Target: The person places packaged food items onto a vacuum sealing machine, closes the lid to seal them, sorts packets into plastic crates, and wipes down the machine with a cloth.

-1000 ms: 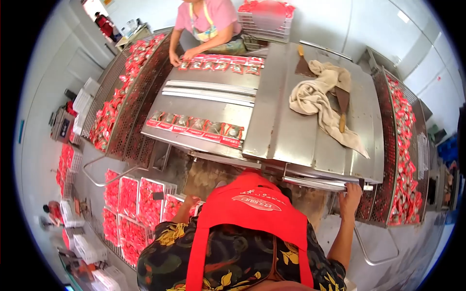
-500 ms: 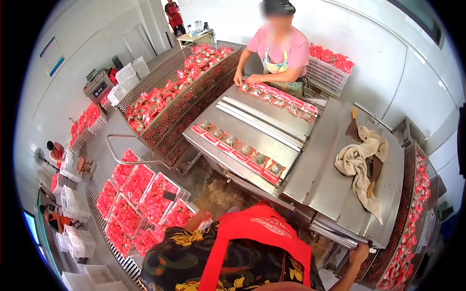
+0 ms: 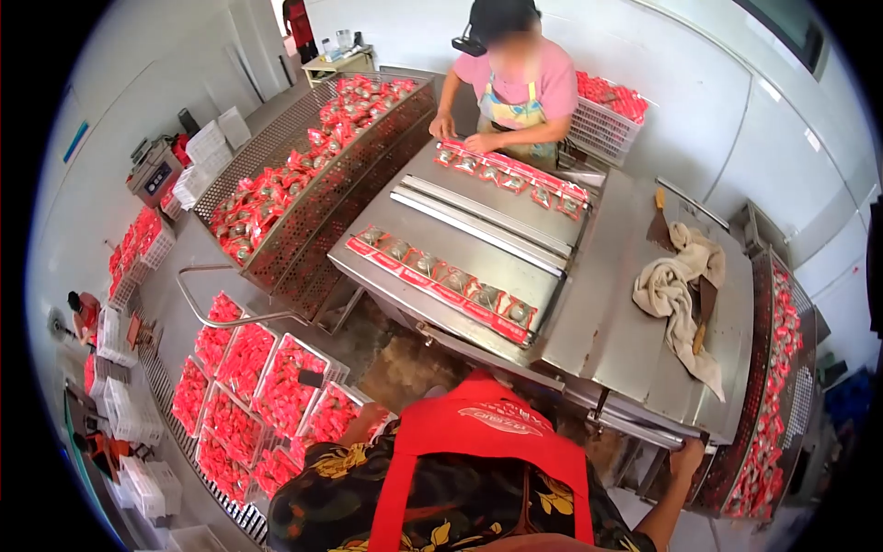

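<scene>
At the machine's front right corner, my right hand (image 3: 688, 453) is closed round the end of a metal bar handle (image 3: 635, 430). My left hand (image 3: 370, 419) hangs low by my left side, near a crate of red packets (image 3: 333, 414); its fingers are not clear. Before me is a steel-topped machine (image 3: 377, 207). Along its near edge lies a row of red-and-clear packets (image 3: 441, 283) with round dark contents. Across the middle run pale metal bars (image 3: 483, 225). A second row of packets (image 3: 510, 177) lies on the far side, under a co-worker's hands (image 3: 480, 143).
A perforated metal bin (image 3: 322, 198) heaped with packets stands at the left. White crates of red packets (image 3: 235, 368) cover the floor there. On the right steel top lie a beige cloth (image 3: 676, 294) and scrapers (image 3: 659, 221). Another perforated trough (image 3: 773, 396) borders the right side.
My view has shifted, so most of the scene sits further left and higher. My right hand stays on the handle. The co-worker's hands remain at the far packet row.
</scene>
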`<move>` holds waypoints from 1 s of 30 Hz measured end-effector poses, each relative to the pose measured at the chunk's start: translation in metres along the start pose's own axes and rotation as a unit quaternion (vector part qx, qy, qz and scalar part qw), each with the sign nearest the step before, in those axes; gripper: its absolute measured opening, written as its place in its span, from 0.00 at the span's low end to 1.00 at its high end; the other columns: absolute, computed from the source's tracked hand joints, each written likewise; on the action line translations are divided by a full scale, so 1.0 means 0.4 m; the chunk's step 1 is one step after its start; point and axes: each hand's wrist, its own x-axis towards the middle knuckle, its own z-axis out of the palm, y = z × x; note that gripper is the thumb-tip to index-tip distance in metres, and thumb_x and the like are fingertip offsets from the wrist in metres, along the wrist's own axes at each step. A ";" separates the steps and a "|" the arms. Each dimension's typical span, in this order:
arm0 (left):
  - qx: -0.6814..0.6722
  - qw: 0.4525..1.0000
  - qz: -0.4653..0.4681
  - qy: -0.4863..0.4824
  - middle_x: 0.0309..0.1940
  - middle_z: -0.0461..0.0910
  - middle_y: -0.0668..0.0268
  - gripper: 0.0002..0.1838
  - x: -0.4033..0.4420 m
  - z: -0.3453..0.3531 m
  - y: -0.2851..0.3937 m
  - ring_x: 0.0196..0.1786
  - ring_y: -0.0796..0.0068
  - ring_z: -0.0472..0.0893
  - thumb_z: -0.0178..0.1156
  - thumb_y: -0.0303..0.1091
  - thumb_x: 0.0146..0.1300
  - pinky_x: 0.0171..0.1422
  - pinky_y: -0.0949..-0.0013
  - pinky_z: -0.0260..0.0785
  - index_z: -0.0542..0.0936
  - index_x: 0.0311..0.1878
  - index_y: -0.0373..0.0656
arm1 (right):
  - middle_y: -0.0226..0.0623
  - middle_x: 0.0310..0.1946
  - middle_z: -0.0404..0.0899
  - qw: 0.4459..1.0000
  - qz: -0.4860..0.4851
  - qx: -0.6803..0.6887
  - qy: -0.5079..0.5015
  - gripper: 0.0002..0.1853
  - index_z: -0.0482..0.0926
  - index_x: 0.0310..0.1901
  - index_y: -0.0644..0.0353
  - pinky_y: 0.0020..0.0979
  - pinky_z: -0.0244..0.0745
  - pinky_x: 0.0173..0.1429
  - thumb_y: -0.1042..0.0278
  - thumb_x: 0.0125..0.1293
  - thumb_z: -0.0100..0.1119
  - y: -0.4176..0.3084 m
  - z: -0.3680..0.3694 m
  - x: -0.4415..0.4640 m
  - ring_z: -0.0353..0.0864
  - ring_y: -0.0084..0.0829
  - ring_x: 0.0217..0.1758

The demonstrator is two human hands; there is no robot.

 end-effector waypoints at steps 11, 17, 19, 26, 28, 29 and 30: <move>0.324 0.920 0.217 -0.046 0.30 0.85 0.63 0.07 0.139 0.008 -0.202 0.32 0.71 0.85 0.65 0.37 0.60 0.33 0.65 0.77 0.85 0.35 0.45 | 0.49 0.30 0.78 1.000 0.004 -0.011 0.007 0.07 0.79 0.30 0.63 0.49 0.71 0.48 0.77 0.46 0.59 -0.045 -0.046 0.003 0.77 0.54 0.40; -0.107 0.984 -0.137 -0.030 0.35 0.85 0.60 0.08 0.079 0.025 -0.011 0.36 0.67 0.85 0.66 0.30 0.61 0.38 0.62 0.78 0.84 0.41 0.38 | 0.49 0.31 0.78 0.999 0.019 -0.020 -0.024 0.06 0.80 0.31 0.64 0.48 0.70 0.49 0.78 0.48 0.57 -0.073 -0.073 0.005 0.76 0.54 0.41; -0.168 0.972 -0.160 -0.021 0.35 0.85 0.60 0.08 0.147 0.053 -0.120 0.36 0.68 0.84 0.65 0.30 0.61 0.38 0.63 0.77 0.84 0.41 0.37 | 0.49 0.30 0.78 1.000 0.015 -0.006 -0.007 0.06 0.80 0.30 0.64 0.48 0.70 0.49 0.78 0.47 0.57 -0.067 -0.067 0.003 0.77 0.54 0.40; -0.169 0.974 -0.147 -0.023 0.31 0.82 0.63 0.07 0.193 0.065 -0.203 0.30 0.73 0.79 0.61 0.27 0.63 0.33 0.68 0.73 0.83 0.42 0.35 | 0.48 0.30 0.80 1.000 0.018 -0.017 -0.008 0.05 0.81 0.29 0.64 0.49 0.71 0.50 0.76 0.48 0.59 -0.049 -0.048 0.002 0.77 0.52 0.41; -0.134 0.981 -0.136 -0.033 0.30 0.81 0.63 0.07 0.197 0.063 -0.198 0.28 0.73 0.79 0.60 0.27 0.64 0.32 0.68 0.71 0.83 0.41 0.36 | 0.48 0.29 0.79 1.000 0.009 -0.019 -0.001 0.05 0.80 0.28 0.64 0.49 0.71 0.49 0.76 0.47 0.59 -0.053 -0.048 0.005 0.77 0.52 0.40; -0.099 0.986 -0.124 -0.041 0.29 0.81 0.63 0.07 0.203 0.062 -0.209 0.27 0.73 0.78 0.59 0.27 0.64 0.30 0.68 0.70 0.83 0.41 0.36 | 0.48 0.29 0.79 1.000 0.007 -0.018 -0.002 0.05 0.80 0.28 0.64 0.49 0.71 0.49 0.76 0.47 0.59 -0.051 -0.044 0.005 0.77 0.52 0.40; -0.102 0.986 -0.125 -0.038 0.29 0.81 0.63 0.07 0.205 0.062 -0.222 0.27 0.73 0.78 0.59 0.27 0.64 0.30 0.68 0.70 0.83 0.41 0.36 | 0.48 0.29 0.79 1.000 0.012 -0.023 -0.007 0.04 0.80 0.27 0.64 0.49 0.71 0.49 0.76 0.47 0.58 -0.046 -0.040 0.004 0.77 0.52 0.40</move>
